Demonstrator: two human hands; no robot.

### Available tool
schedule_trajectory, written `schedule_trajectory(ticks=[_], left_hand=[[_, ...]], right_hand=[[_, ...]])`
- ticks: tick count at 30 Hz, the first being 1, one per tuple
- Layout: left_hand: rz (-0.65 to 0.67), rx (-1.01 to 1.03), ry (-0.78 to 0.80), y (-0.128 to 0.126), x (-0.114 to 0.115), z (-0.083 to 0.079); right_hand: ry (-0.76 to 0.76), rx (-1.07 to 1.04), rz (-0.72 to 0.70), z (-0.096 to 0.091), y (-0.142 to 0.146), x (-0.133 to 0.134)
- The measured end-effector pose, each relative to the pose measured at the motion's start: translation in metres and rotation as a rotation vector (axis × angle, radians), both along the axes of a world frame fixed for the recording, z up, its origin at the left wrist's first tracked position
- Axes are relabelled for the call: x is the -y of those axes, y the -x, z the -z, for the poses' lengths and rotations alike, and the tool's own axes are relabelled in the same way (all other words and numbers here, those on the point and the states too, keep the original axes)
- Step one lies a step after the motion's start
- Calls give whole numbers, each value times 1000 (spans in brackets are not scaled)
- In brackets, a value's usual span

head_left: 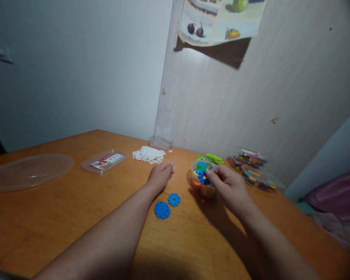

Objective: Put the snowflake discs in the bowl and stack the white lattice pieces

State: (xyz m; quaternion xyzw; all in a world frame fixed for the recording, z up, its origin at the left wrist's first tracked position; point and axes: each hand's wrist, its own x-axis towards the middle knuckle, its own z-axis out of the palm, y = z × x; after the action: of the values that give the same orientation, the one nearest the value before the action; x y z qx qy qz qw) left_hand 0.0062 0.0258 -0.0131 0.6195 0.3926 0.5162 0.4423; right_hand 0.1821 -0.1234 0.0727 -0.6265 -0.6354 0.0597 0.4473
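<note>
Pale wall (99, 70) behind, a fruit poster (211, 23) hung high at twelve; orange-brown worktop (84, 210) below. We take the clear bowl (193, 168) as hub of our clock, six toward us. It holds blue, green, yellow and orange pieces. Our right hand (226, 184) comes in from four, thumb and fingertips pinched together on a dark blue notched disc (202, 178) at the bowl's mouth. Our left hand (160, 179) rests near the worktop at nine, fingers curled in together; whether anything lies inside, we cannot tell. Toward eight, two blue discs (162, 210) lie flat, just beside one another. At ten, we note a heap of white pieces (148, 154) before a clear tray (160, 142). Bright green pieces (214, 158) sit close at one; between two and three, containers (249, 159) with coloured contents. Farther out toward nine, a labelled lid (105, 161), then a large oval lid (32, 171).
</note>
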Motion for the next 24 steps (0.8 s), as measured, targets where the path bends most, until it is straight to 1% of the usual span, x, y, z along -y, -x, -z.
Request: schedule_trajectory(ticks=[2,4,6,8,10,14,20,22,24], left_hand=[[-3,9,7,0,1,-1],[-3,14,17,0,2,-3],[-2,19,27,1,3,-5],[-3,15,31,1,4,-6],[-8,-3,26,2,5,-7],[-14,-24,4,3,5,-8],[-13,-5,11,2,6,-7],[-10,-10,11,2,5,-6],[-5,-12,14,2,3,-4]], right_hand=[[-51,43,151,-5,-23,-3],[-46,114,253,-6,-42,-4],[-2,192,327,-5,-53,-5],[66,260,382,-5,-58,-6],[141,313,407,-5,-58,-5],[253,373,393,-7,-55,-5],[277,386,370,-5,-59,-7],[294,396,394,-5,-61,-7],[311,425,447,-7,-64,-6]])
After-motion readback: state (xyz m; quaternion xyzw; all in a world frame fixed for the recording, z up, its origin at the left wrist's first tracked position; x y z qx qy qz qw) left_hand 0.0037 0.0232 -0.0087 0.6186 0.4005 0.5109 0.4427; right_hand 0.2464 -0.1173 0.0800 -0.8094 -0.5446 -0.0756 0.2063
